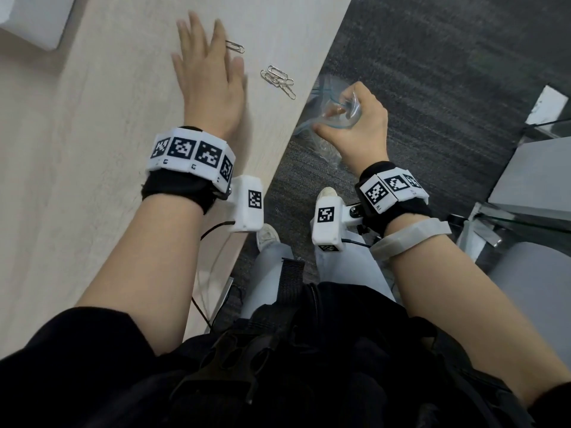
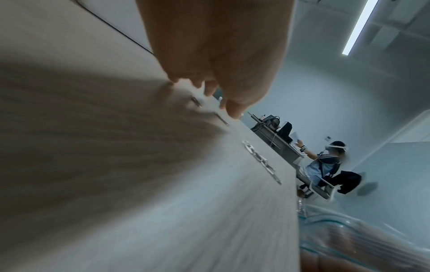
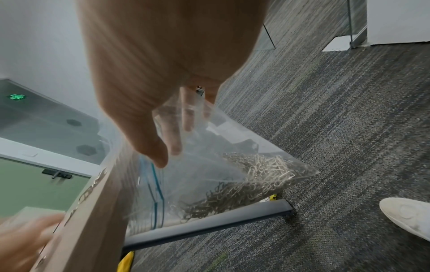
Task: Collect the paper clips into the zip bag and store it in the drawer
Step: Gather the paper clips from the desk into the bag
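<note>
My left hand point(image 1: 210, 75) lies flat and open on the light wooden table point(image 1: 92, 168), fingers straight. A single paper clip point(image 1: 235, 46) lies by its fingertips, and a small cluster of paper clips point(image 1: 279, 80) sits to its right near the table edge. My right hand point(image 1: 355, 122) grips the mouth of a clear zip bag point(image 1: 321, 118) just beyond that edge, over the carpet. In the right wrist view the zip bag point(image 3: 221, 176) hangs below the fingers point(image 3: 177, 143) with many paper clips point(image 3: 256, 176) heaped in its lower corner. The cluster point(image 2: 100, 160) shows in the left wrist view too.
A white box point(image 1: 34, 17) stands at the table's far left corner. Grey carpet point(image 1: 432, 72) lies right of the table, with glass panels and a white cabinet point(image 1: 534, 174) further right. A grey table foot point(image 3: 209, 222) runs below the bag. Another person point(image 2: 325, 162) sits at a distant desk.
</note>
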{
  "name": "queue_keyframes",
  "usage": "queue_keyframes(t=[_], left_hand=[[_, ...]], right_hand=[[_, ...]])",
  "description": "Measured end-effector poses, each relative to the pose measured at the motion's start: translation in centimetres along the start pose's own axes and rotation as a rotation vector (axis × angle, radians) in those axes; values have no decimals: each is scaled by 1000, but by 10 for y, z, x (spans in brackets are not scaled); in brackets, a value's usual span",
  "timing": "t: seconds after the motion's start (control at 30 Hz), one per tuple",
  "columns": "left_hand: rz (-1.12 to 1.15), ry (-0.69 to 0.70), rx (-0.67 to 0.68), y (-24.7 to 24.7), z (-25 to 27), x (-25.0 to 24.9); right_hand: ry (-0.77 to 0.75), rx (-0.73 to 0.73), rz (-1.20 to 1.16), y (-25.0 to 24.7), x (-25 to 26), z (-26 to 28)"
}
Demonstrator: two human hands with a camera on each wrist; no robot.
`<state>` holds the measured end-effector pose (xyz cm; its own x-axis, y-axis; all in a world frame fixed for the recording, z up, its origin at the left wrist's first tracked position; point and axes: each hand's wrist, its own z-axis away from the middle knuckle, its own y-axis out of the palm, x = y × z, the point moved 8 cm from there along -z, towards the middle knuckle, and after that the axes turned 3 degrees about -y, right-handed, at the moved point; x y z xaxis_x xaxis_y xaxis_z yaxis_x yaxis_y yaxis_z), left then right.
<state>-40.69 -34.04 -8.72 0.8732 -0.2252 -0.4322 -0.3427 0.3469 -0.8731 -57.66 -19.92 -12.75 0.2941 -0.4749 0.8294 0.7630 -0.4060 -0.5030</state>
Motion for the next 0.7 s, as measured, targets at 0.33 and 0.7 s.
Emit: queue_keyframes(t=[0.33,0.7], left_hand=[[80,280,276,35,32,-40],[77,170,98,8,1,-23]], right_hand=[[5,-2,-4,3,-1,0],[-19,-3,4,-2,-3,2]])
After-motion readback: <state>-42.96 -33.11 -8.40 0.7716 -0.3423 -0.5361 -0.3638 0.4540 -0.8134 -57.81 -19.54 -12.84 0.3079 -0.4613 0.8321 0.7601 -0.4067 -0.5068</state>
